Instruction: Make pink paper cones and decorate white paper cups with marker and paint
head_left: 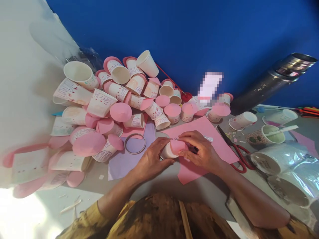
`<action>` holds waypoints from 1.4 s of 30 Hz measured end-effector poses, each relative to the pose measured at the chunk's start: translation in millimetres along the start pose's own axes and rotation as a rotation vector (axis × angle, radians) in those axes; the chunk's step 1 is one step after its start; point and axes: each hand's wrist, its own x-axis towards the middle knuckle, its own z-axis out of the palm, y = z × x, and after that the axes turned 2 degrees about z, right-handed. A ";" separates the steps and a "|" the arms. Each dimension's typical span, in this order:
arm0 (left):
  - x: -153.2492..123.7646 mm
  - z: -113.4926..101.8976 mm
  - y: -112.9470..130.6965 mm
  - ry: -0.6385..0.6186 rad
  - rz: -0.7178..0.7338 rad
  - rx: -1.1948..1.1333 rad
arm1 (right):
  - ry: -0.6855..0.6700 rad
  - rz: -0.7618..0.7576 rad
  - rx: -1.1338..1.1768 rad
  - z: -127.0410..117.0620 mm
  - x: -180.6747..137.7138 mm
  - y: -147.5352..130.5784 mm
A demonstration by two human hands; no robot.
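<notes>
My left hand (pixel 152 156) is closed around the side of a white paper cup (pixel 168 151). A small pink paper piece (pixel 178 146) lies against the cup's top, pinched there by the fingers and thumb of my right hand (pixel 201 150). A thin, shiny bit shows by my right fingertips, too small to make out. Under the cup and my right hand lies a pink paper sheet (pixel 199 132) with cut edges. Left of my hands, a round bangle-like ring (pixel 135 152) rests on a lilac paper sheet (pixel 117 169).
Paper cups with pink discs (pixel 121 112) are heaped at the left and back. Red-handled scissors (pixel 240 156) lie at the right, beside plastic-wrapped cups (pixel 281 156) and a cup holding a white stick (pixel 267 134). A dark metal cylinder (pixel 264 83) leans against the blue wall.
</notes>
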 end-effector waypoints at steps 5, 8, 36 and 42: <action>1.5 1.5 0.4 -0.009 0.010 -0.033 | -0.036 -0.062 -0.053 3.6 -1.1 -5.3; 1.0 2.7 -1.8 -0.016 0.018 -0.033 | -0.039 -0.080 -0.083 6.3 -2.1 -8.3; 5.7 -11.4 12.1 0.098 -0.660 -0.784 | 0.052 -0.125 -0.071 18.8 -4.5 -6.5; 5.9 -11.2 10.0 0.114 -0.655 -0.790 | 0.054 -0.138 -0.078 19.5 -4.2 -6.2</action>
